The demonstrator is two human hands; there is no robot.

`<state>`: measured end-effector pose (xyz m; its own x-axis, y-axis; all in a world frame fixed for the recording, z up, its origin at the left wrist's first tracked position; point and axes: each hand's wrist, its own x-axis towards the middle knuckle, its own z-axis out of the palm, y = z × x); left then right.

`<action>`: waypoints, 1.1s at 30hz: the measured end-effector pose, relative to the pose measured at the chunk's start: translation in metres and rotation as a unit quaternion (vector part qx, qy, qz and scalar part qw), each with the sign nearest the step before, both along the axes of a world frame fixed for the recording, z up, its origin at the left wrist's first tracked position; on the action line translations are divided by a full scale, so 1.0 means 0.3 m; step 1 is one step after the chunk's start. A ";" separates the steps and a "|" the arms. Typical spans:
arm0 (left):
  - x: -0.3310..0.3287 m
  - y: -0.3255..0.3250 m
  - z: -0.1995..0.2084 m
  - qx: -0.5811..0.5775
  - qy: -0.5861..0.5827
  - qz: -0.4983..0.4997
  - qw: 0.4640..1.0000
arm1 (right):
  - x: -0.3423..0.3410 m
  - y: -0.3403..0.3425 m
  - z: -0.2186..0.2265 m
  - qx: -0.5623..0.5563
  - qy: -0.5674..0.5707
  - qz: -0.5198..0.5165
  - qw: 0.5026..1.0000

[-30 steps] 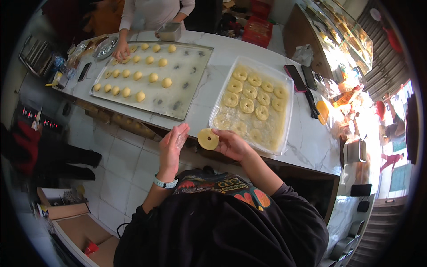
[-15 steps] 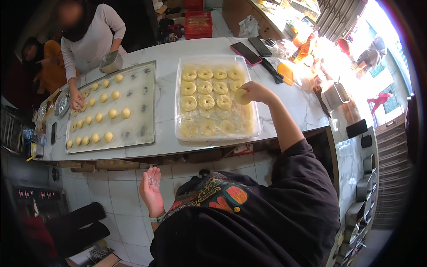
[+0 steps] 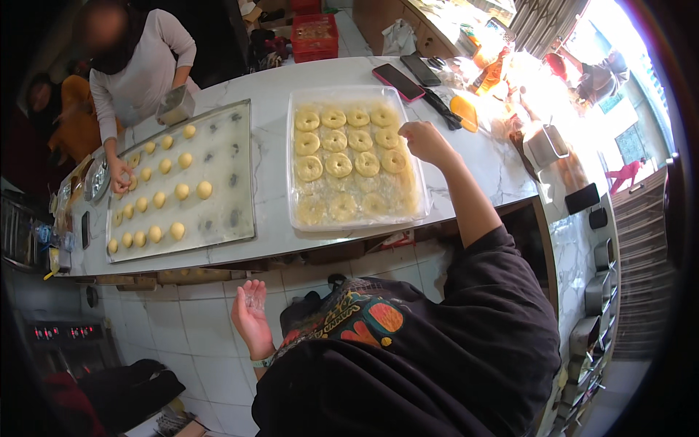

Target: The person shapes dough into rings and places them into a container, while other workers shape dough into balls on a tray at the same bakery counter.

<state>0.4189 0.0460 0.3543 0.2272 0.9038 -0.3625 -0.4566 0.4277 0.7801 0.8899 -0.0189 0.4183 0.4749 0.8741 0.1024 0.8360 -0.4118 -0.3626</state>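
My left hand [image 3: 253, 320] is low, beyond the table's near edge, palm turned up and fingers stretched out. A whitish, shiny patch covers its palm and fingers; I cannot tell what it is. My right hand [image 3: 429, 143] is at the right rim of a white plastic tray [image 3: 293, 207], fingers curled together, with whatever is between them hidden. Rows of flattened dough rings [image 3: 338, 164] lie in the tray, the nearest row looking blurred under a clear film. The dough ring [image 3: 394, 161] closest to my right hand lies at the right end of its row.
Left of the tray lies a metal baking sheet [image 3: 231, 164] with rows of dough balls [image 3: 181, 191]. A co-worker's hand [image 3: 120, 176] touches its far left side; their other hand holds a metal tin [image 3: 175, 106]. Phones [image 3: 398, 82] and a yellow scraper-like piece [image 3: 464, 112] lie behind the tray.
The dough ring my right hand held has been let go and lies in the tray. That hand has moved slightly up and right. My left hand stays palm up.
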 end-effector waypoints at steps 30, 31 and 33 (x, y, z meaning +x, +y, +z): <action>-0.549 0.606 -0.090 -0.025 0.040 0.211 0.976 | -0.678 1.819 0.179 0.090 -0.002 0.396 0.914; -0.574 0.631 -0.072 -0.026 0.040 0.221 0.974 | -0.683 1.907 0.133 0.027 -0.040 0.361 0.931; -0.636 0.680 -0.037 -0.022 0.075 0.263 0.962 | -0.709 2.044 0.060 -0.062 -0.090 0.324 0.940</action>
<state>0.2280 0.2501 0.3432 -0.3143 0.8623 -0.3970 -0.5032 0.2033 0.8399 0.6773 0.5942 0.4363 -0.1755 0.9844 0.0082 0.9692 0.1742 -0.1742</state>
